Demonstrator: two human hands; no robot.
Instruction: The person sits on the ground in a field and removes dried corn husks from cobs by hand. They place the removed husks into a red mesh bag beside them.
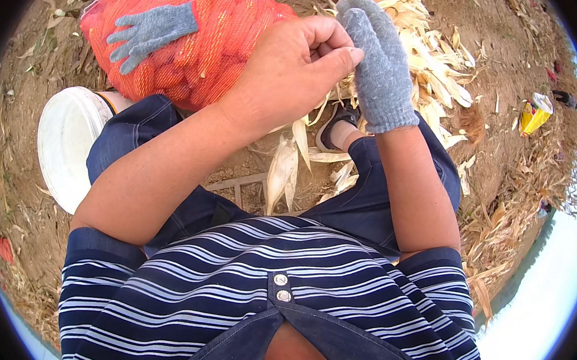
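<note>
My bare left hand (311,68) is raised before me, its fingers curled. Its thumb and forefinger pinch the edge of the grey knitted glove (384,80) worn on my right hand (378,58). That gloved hand points away from me with its fingers straight and close together; I see nothing held in it, though its palm is partly hidden. A second grey knitted glove (158,32) lies flat, fingers to the left, on a red mesh sack (219,49) filled with corn cobs. The sack rests on the ground beyond my left knee.
A white plastic bucket (68,150) is beside my left knee. Dry corn husks (430,59) lie heaped beyond my right leg, and some lie between my legs near a metal frame (239,186). Further right, a yellow bag (534,115) lies on the soil.
</note>
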